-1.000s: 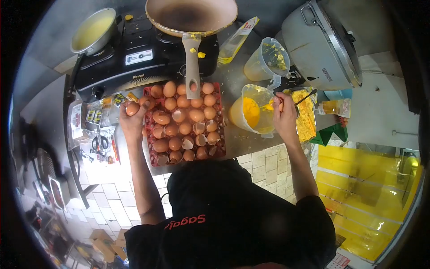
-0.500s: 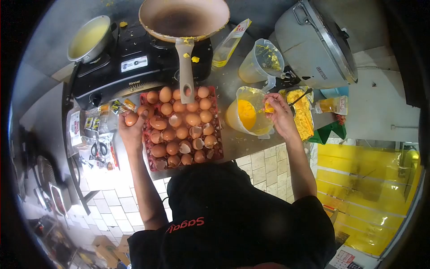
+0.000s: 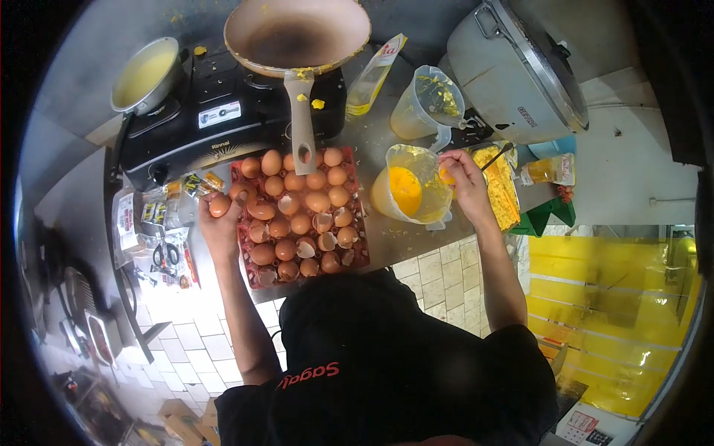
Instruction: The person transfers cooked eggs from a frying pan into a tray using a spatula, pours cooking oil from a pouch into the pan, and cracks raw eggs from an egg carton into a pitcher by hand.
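My left hand [image 3: 221,227] is closed around a brown egg [image 3: 219,206], at the left edge of the red egg tray [image 3: 363,256]. The tray bears whole brown eggs and several broken, empty shells [image 3: 306,247]. My right hand [image 3: 468,186] is closed at the right rim of a clear plastic jug [image 3: 381,195]. Between its fingertips is an orange-yellow egg [image 3: 447,175], partly covered, so I cannot tell whether it is whole. Bright orange beaten egg [image 3: 405,192] lies inside the jug.
A frying pan [image 3: 297,37] rests on the black gas stove [image 3: 171,149], its handle reaching over the tray. Behind the jug stand a second jug [image 3: 416,111] and a large pot [image 3: 513,89]. A container of yellow food [image 3: 502,186] sits right; a saucepan [image 3: 145,74] is left.
The whole view has shifted slightly. Both hands keep their holds and stay in nearly the same places, with the right hand still at the jug's rim.
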